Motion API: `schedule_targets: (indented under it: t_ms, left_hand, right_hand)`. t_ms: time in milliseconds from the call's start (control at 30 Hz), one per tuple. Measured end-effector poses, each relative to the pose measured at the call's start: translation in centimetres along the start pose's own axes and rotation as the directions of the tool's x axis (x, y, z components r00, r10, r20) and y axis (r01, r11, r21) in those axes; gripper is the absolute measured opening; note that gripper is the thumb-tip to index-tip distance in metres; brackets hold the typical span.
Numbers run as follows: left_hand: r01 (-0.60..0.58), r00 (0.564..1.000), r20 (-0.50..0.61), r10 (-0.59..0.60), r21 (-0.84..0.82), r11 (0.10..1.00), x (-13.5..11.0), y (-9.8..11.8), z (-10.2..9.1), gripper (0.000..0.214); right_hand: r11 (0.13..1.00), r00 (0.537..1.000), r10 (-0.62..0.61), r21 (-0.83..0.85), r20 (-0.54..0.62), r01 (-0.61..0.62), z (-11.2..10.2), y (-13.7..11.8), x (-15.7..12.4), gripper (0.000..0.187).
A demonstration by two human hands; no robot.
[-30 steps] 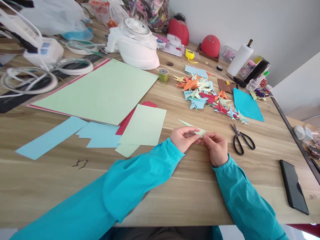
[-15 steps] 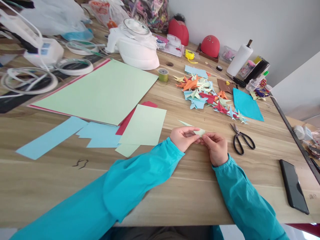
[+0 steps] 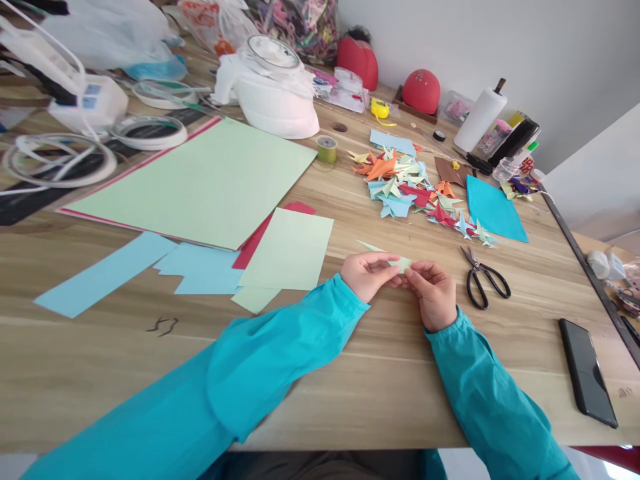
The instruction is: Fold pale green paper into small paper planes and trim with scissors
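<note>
A small piece of pale green folded paper (image 3: 401, 265) is pinched between my two hands above the table. My left hand (image 3: 367, 277) grips it with thumb and fingers closed, and a thin pointed end of the paper sticks out beyond its knuckles. My right hand (image 3: 433, 293) pinches the other end, fingertips almost touching those of the left. Part of the paper is hidden by my fingers. Beyond the hands lies a pile of folded paper cranes (image 3: 395, 183) in orange, red, blue and pale green. Black-handled scissors (image 3: 483, 277) rest just right of my right hand.
Left of my hands lie pale green sheets (image 3: 290, 250), blue paper strips (image 3: 105, 273) and a large green sheet (image 3: 200, 183). A thread spool (image 3: 327, 150) stands behind them. A phone (image 3: 587, 370) lies at the right. Tape rolls, bags and a white bottle (image 3: 480, 119) line the back.
Both hands keep nearly the same place and grip. The folded paper between the fingertips has shifted very slightly; the things on the table have not moved.
</note>
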State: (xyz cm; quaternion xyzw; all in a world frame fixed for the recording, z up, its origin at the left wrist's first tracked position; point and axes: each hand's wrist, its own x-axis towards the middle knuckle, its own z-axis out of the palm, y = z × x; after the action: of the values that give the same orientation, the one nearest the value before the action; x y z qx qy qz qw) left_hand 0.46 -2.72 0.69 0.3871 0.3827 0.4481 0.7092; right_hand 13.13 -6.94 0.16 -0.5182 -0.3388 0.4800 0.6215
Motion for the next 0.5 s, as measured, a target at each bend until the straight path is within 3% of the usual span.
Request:
schedule_targets:
  t_ms: [133,367,500]
  left_hand:
    - [0.086,0.996,0.023,-0.084,-0.087,0.992,0.32,-0.01,-0.09,0.038]
    - [0.005,1.0,-0.014,-0.005,0.019,1.0,-0.08,0.19,0.13,0.04]
    - [0.027,0.999,-0.026,-0.025,0.065,0.998,0.16,0.26,0.04,0.04]
  right_hand:
    - [1.0,1.0,-0.008,-0.002,-0.001,0.008,0.05,-0.1,-0.14,0.022]
    - [1.0,1.0,-0.006,0.003,0.021,0.006,-0.02,-0.08,-0.02,0.021]
    - [0.997,0.999,0.028,0.067,0.037,-0.03,0.03,-0.03,0.17,0.022]
